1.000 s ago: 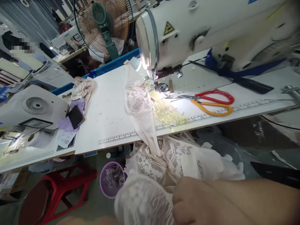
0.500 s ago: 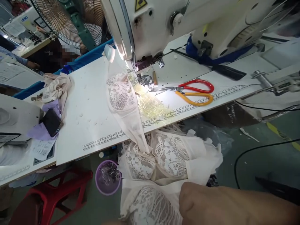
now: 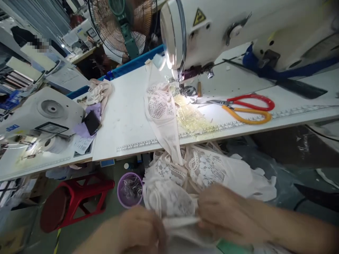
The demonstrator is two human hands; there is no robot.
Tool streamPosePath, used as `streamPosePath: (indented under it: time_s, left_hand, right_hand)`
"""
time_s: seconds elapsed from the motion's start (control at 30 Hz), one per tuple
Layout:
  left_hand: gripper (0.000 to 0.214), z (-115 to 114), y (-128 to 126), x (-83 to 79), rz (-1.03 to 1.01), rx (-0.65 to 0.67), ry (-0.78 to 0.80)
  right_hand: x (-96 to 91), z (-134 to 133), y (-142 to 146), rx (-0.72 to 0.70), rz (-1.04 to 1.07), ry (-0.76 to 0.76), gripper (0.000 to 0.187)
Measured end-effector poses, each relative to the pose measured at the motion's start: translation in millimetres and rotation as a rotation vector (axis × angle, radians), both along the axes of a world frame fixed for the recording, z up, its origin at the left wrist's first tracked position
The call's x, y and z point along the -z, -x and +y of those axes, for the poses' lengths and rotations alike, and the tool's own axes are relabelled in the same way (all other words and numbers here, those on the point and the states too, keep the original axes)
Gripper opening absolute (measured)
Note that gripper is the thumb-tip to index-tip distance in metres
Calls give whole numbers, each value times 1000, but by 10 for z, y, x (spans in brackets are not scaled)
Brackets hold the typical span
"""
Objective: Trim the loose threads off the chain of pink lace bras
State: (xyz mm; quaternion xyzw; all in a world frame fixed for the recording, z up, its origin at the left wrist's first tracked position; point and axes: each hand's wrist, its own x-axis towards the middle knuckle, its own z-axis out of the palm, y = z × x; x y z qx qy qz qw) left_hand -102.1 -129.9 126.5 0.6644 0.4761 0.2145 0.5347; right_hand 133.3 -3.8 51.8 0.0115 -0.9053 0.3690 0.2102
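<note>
A pale lace bra (image 3: 169, 199) is stretched between my two hands below the table edge. My left hand (image 3: 140, 227) is closed on the near left side of it, slightly blurred. My right hand (image 3: 224, 208) pinches its right side, fingers folded in. Just beyond them, another white lace bra (image 3: 208, 167) drapes below the table edge. On the white table (image 3: 127, 106), a pale pink lace bra piece (image 3: 161, 106) lies beside the needle area of a sewing machine (image 3: 201, 38), its lower end hanging over the edge.
Scissors (image 3: 230, 103) with red and orange handles lie right of some yellowish clear film (image 3: 192, 114). A phone (image 3: 91, 122) and crumpled fabric (image 3: 99, 92) are at the left. Below stand a purple bin (image 3: 122, 199) and a red stool (image 3: 70, 197). A fan (image 3: 129, 40) stands behind.
The view has swung left, so the table things sit further right. My left hand has come into view onto the near bra, and that bra is now lifted and pulled between both hands.
</note>
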Motion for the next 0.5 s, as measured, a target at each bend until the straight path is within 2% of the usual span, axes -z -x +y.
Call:
streamPosePath:
  time_s: [0.03, 0.13, 0.2, 0.3, 0.37, 0.43, 0.5]
  left_hand:
    - [15, 58, 1, -97, 56, -7, -33]
    - [15, 248, -21, -367, 380, 79, -399]
    - [16, 340, -67, -491, 560, 106, -552]
    - [17, 393, -154, -568, 679, 107, -628]
    - [17, 392, -195, -568, 667, 105, -647]
    - [17, 380, -210, -556, 647, 102, -643]
    - [17, 363, -200, -553, 643, 87, -621]
  right_hand:
    - [-31, 38, 16, 77, 23, -38, 40]
    - [-120, 85, 1, 336, 141, -98, 17]
    - [-166, 37, -44, 428, 211, -108, 19]
    - [-171, -98, -76, 437, 149, -116, 23]
    - [-138, -168, -54, 426, 61, -103, 16]
    - [-111, -192, -20, 398, 12, -43, 2]
    - [-115, -175, -2, 360, 5, 60, 9]
